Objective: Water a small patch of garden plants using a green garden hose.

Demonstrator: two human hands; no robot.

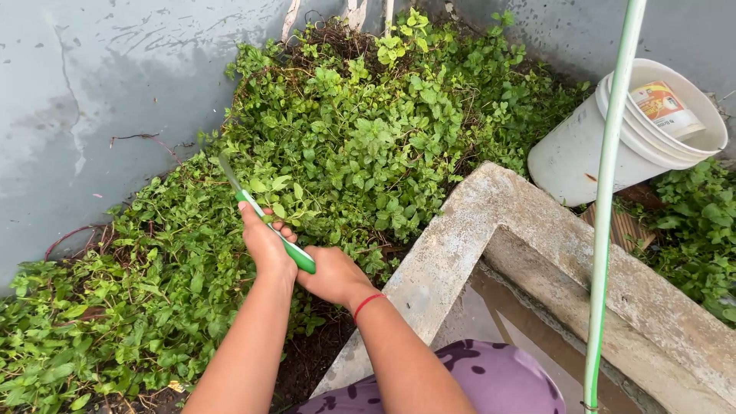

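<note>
Both hands' (303, 264) grip holds a green-handled knife (268, 222), blade pointing up-left into herbs (360, 146).

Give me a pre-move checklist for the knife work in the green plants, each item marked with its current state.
1. Knife gripped: ok; the right hand is at the green handle's end.
2. Left hand off the blade: ok; it rests on the handle, below the blade.
3. Blade pointing away from the body: ok; it angles up into the plants.
4. Stems gathered for cutting: cannot tell; leaves hide them.
5. White bucket out of the way: ok; it sits beyond the concrete ledge.
</note>
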